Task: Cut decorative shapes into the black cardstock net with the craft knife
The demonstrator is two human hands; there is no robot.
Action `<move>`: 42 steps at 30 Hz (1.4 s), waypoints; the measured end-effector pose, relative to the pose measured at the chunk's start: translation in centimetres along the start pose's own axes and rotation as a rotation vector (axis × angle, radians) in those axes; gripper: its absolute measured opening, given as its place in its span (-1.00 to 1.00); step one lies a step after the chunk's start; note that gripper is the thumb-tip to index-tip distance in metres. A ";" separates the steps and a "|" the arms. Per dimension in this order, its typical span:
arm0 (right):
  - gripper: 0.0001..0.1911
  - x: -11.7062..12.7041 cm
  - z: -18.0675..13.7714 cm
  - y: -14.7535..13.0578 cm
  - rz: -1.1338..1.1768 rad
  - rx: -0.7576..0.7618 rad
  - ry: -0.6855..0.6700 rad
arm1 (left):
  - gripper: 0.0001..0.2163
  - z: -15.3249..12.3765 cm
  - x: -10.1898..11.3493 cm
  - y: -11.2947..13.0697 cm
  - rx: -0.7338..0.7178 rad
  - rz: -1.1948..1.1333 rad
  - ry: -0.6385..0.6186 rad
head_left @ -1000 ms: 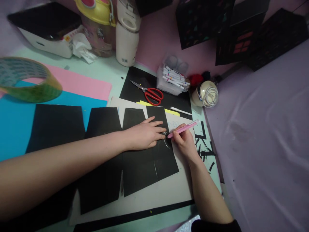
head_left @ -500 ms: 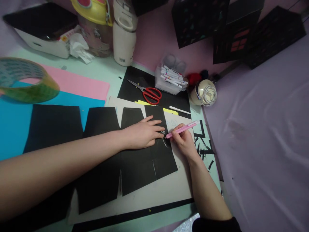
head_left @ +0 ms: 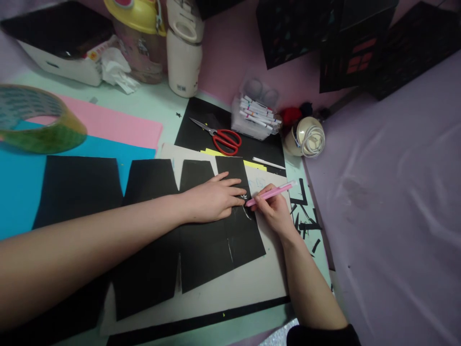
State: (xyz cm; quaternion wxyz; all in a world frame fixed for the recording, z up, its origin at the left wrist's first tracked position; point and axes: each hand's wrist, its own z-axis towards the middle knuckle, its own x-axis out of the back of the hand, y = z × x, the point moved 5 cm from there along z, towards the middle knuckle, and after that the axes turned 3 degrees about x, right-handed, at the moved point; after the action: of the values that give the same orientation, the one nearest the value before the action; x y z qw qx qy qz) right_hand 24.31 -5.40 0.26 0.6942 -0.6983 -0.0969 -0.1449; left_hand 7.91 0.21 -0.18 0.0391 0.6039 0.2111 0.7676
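Observation:
My left hand (head_left: 213,199) lies flat, fingers stretched out, pressing down a black paper cut-out (head_left: 151,230) with several panels. My right hand (head_left: 273,211) grips a pink pen-shaped tool (head_left: 271,193) whose tip touches the rightmost black panel just beside my left fingertips. Small pale marks show on the black paper at the tip. The cut-out rests on a pale board (head_left: 248,283).
Red-handled scissors (head_left: 221,137), a clear box of markers (head_left: 256,115) and a jar (head_left: 306,139) lie beyond the board. A tape roll (head_left: 39,120) sits on pink and blue sheets at left. Black paper scraps (head_left: 306,221) lie to the right, purple cloth (head_left: 396,202) beyond.
The view has shifted slightly; both hands hold nearly the same place, with the pen tip staying at the right panel.

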 end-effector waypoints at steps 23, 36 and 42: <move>-0.73 0.2 0.1 -0.2 -0.104 -0.001 0.097 | -0.66 -0.1 -0.2 -0.1 0.001 -0.026 0.021; -0.76 0.4 0.0 -0.1 -0.086 0.032 0.120 | -0.65 0.0 -0.1 0.0 -0.002 -0.025 0.026; -0.74 0.1 -0.1 -0.3 -0.070 0.031 0.079 | -0.66 0.0 -0.2 0.0 -0.003 -0.001 0.014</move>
State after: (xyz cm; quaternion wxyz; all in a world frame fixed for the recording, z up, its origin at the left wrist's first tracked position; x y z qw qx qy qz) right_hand 24.32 -5.52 0.53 0.7027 -0.6774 -0.0960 -0.1952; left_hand 7.96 0.19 -0.39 0.0389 0.5984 0.2104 0.7721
